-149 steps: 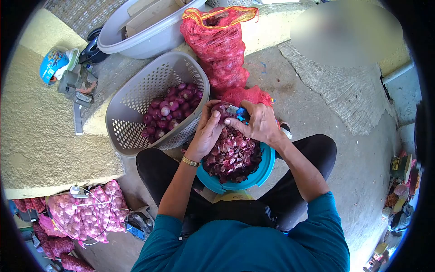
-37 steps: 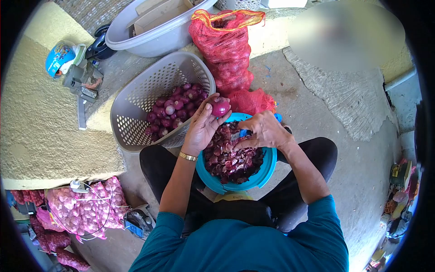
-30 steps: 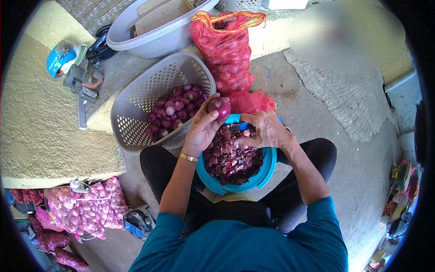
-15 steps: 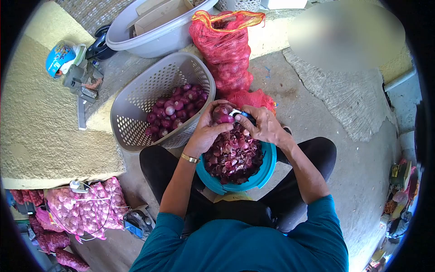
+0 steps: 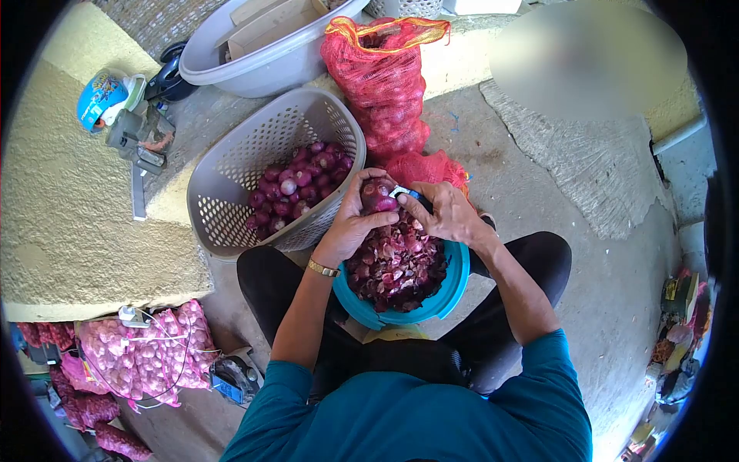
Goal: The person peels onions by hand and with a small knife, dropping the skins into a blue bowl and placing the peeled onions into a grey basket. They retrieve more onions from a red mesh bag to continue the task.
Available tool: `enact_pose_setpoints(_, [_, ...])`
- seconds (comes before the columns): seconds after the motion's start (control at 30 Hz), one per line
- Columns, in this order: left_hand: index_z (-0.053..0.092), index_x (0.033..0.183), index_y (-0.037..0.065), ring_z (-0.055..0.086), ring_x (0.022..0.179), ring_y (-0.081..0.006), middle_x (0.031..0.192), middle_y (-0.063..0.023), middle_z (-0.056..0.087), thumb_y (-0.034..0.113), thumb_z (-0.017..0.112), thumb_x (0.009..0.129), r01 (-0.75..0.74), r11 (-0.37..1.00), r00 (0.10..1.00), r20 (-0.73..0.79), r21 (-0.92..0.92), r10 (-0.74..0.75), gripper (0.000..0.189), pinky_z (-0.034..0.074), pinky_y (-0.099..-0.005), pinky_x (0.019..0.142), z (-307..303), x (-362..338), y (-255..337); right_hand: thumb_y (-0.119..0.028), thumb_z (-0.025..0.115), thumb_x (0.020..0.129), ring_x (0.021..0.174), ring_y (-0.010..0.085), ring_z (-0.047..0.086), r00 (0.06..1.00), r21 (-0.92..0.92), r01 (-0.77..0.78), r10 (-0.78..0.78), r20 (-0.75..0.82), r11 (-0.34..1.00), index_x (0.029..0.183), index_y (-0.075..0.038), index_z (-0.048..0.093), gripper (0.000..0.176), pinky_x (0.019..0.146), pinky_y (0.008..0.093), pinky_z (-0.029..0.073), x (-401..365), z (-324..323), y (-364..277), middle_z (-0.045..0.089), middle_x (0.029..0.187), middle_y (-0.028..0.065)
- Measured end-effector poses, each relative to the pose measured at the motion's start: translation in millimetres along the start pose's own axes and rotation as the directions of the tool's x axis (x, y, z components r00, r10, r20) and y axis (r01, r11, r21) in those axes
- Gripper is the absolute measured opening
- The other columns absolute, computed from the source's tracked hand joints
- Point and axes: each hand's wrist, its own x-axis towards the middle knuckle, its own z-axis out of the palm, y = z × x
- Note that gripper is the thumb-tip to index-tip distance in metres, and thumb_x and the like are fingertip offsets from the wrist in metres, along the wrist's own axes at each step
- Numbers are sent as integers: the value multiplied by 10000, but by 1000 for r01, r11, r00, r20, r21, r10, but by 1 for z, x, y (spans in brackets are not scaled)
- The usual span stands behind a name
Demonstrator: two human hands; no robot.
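Observation:
A red onion [image 5: 376,195] is gripped in my left hand [image 5: 352,223], over the far side of a teal tub [image 5: 459,286]. My right hand [image 5: 448,213] is closed around a small knife [image 5: 402,192] with a dark handle, its short blade against the onion's right side. Loose onion skins [image 5: 396,266] fill the tub below both hands. To the left, a grey perforated basket [image 5: 223,173] contains many smooth purple onions [image 5: 299,185]. The part of the knife inside my right fist is hidden.
A tall red mesh sack of onions [image 5: 389,100] stands behind the tub, with another red mesh bag [image 5: 427,168] at its foot. Further back is a large pale tub [image 5: 269,58]. Pink net bags [image 5: 150,350] lie at lower left. My knees flank the teal tub.
Both hands stay almost in place. The onion has turned slightly in my left hand, and the knife has shifted a little against it.

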Motion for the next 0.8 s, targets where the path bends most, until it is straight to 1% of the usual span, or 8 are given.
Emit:
enact_pose_setpoints(0.2, [392,1364,97,522,1154,-140,1204,-39,515,-45,729,804,11,998,1000,21,-62,-10,669,432,-302,1036,1,-3,4,-313,609,958,634,395,625,1000,-22,18,-18,-2,1000,821,-28,628,317,573,462,472,0,1,1,577,633,196])
enact_pose_setpoints(0.27, [374,1406,93,524,1191,-155,1240,-51,525,38,639,900,52,963,997,70,-265,-35,574,426,-329,1060,5,-6,9,-344,614,957,626,387,625,999,76,-33,31,26,997,832,-35,636,334,574,452,478,0,-2,-4,584,634,188])
enact_pose_setpoints(0.3, [374,1406,93,524,1191,-155,1240,-51,525,38,639,900,50,963,997,71,-264,-33,574,426,-329,1060,4,-5,10,-344,614,957,626,387,625,999,75,-31,29,25,997,832,-35,636,334,574,452,478,1,-3,-6,584,634,188])
enact_pose_setpoints(0.37, [344,1459,83,518,1227,-166,1291,-64,533,149,549,976,106,873,994,86,-476,-74,528,413,-355,1083,2,-4,9,-404,670,915,621,381,627,999,49,-45,44,27,998,840,-34,643,378,573,441,485,0,-4,-8,594,640,178])
enact_pose_setpoints(0.5, [321,1490,74,516,1238,-168,1317,-68,539,218,488,1018,64,881,995,93,-469,-23,521,408,-359,1090,-1,-2,6,-469,746,835,627,380,633,996,-44,48,-51,-69,998,873,-36,653,444,571,431,494,0,2,-1,602,639,170])
enact_pose_setpoints(0.57, [300,1504,67,516,1240,-171,1325,-71,535,181,500,1020,20,934,998,57,-357,0,535,413,-358,1082,2,-2,5,-452,797,794,599,289,618,999,-127,33,-37,-36,991,1073,5,655,554,596,390,487,1,2,-3,623,707,189])
enact_pose_setpoints(0.7, [305,1497,21,523,1242,-180,1341,-107,518,161,514,1011,5,939,999,50,-344,13,548,449,-336,1041,4,-4,5,-454,816,770,576,289,606,990,-59,71,-78,-119,996,1086,5,655,580,578,388,483,2,2,-4,624,692,165])
enact_pose_setpoints(0.8, [311,1492,20,517,1244,-182,1356,-109,504,140,531,1005,15,939,998,62,-344,6,548,439,-337,1044,5,-4,4,-455,822,758,544,294,589,995,-174,18,-34,-90,985,1059,3,658,572,549,391,474,0,-4,-7,613,659,142])
